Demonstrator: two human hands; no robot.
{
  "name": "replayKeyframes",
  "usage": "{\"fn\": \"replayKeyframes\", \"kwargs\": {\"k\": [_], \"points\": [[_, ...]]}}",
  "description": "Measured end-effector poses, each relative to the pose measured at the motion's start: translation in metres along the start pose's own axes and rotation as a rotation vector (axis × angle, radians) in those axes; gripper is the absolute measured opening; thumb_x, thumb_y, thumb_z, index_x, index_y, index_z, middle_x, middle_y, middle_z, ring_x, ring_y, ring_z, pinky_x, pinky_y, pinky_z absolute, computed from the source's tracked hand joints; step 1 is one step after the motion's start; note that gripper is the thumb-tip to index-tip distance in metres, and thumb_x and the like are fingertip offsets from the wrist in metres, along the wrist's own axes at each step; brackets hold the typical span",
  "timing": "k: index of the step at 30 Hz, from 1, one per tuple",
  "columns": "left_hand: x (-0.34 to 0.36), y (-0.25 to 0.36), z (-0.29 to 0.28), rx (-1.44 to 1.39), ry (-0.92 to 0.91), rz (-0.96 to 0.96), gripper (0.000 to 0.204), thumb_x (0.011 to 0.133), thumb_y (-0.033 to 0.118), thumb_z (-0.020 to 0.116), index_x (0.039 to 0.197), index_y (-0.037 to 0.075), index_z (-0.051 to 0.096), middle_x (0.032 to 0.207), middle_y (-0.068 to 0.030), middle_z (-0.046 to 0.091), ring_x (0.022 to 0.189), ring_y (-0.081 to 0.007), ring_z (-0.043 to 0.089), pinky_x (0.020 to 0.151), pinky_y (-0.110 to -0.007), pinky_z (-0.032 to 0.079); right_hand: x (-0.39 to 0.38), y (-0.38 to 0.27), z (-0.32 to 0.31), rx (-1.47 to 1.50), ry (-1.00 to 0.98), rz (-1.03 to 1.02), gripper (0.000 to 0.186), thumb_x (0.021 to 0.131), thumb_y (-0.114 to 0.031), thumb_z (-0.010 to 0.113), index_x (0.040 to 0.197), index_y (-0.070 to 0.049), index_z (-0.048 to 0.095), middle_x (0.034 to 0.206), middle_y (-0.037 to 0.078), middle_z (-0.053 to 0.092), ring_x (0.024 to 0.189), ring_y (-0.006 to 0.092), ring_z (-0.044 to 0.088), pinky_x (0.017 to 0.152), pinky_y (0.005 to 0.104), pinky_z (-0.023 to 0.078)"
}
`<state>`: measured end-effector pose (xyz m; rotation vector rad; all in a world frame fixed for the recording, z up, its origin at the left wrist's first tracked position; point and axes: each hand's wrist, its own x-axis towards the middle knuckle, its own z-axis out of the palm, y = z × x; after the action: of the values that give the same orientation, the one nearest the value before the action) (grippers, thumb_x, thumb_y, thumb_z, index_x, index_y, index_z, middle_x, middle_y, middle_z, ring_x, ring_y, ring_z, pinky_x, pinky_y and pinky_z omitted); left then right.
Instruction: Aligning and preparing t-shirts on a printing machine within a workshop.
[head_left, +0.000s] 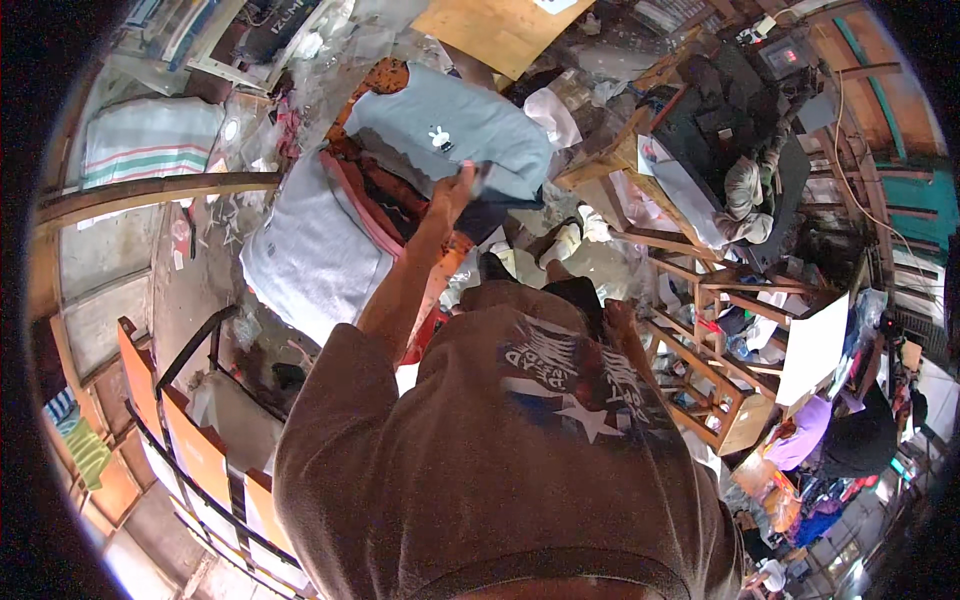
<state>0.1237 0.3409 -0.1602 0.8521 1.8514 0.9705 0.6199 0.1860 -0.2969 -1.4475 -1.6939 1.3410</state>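
A folded grey-blue shirt (475, 115) with a small white rabbit motif lies on top of a pile of clothes ahead of me. My left hand (456, 192) is over its near edge, thumb up. Its fingers are smeared, so whether they grip the cloth does not show. Left of it, a light grey garment (315, 250) drapes down the near side of the pile, beside pinkish and dark cloth. My right hand (619, 318) hangs low by my right side, near a wooden rack, and its fingers are not clear.
A wooden frame rack (715, 385) and a dark-topped table (725, 150) with crumpled cloth stand right. Left are a striped white cloth (155, 140), a wooden bar (165, 195) and a black metal frame with orange panels (190, 425). Plastic scraps litter the floor.
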Motion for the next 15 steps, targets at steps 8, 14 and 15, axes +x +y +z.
{"fn": "replayKeyframes", "kwargs": {"k": [8, 14, 15], "points": [[-0.044, 0.051, 0.026, 0.734, -0.166, 0.371, 0.077, 0.064, 0.06, 0.079, 0.117, 0.008, 0.06, 0.12, -0.0139, 0.058, 0.119, -0.0324, 0.05, 0.099, -0.051, 0.038, 0.012, -0.032, -0.003, 0.281, -0.033, 0.689, 0.028, 0.094, -0.03, 0.063, 0.112, -0.009, 0.065, 0.095, 0.005, 0.068, 0.076, 0.0157, 0.064, 0.051, 0.0304, 0.048], [-0.091, 0.023, 0.039, 0.977, -0.098, 0.81, 0.044, 0.078, 0.033, 0.073, 0.111, 0.006, 0.063, 0.123, -0.0111, 0.051, 0.12, -0.0323, 0.047, 0.099, -0.047, 0.039, 0.011, -0.046, 0.001, 0.069, 0.1, 0.718, 0.032, 0.099, -0.036, 0.048, 0.081, -0.011, 0.058, 0.072, 0.002, 0.061, 0.066, 0.0157, 0.06, 0.056, 0.033, 0.048], [-0.092, 0.015, 0.036, 1.088, -0.037, 0.994, 0.038, 0.08, 0.028, 0.07, 0.11, 0.006, 0.064, 0.125, -0.0103, 0.05, 0.12, -0.0318, 0.046, 0.098, -0.048, 0.039, 0.008, -0.039, 0.001, 0.138, 0.028, 0.591, 0.026, 0.097, -0.035, 0.054, 0.097, -0.01, 0.061, 0.081, 0.002, 0.065, 0.073, 0.0161, 0.061, 0.06, 0.0329, 0.049]]}}
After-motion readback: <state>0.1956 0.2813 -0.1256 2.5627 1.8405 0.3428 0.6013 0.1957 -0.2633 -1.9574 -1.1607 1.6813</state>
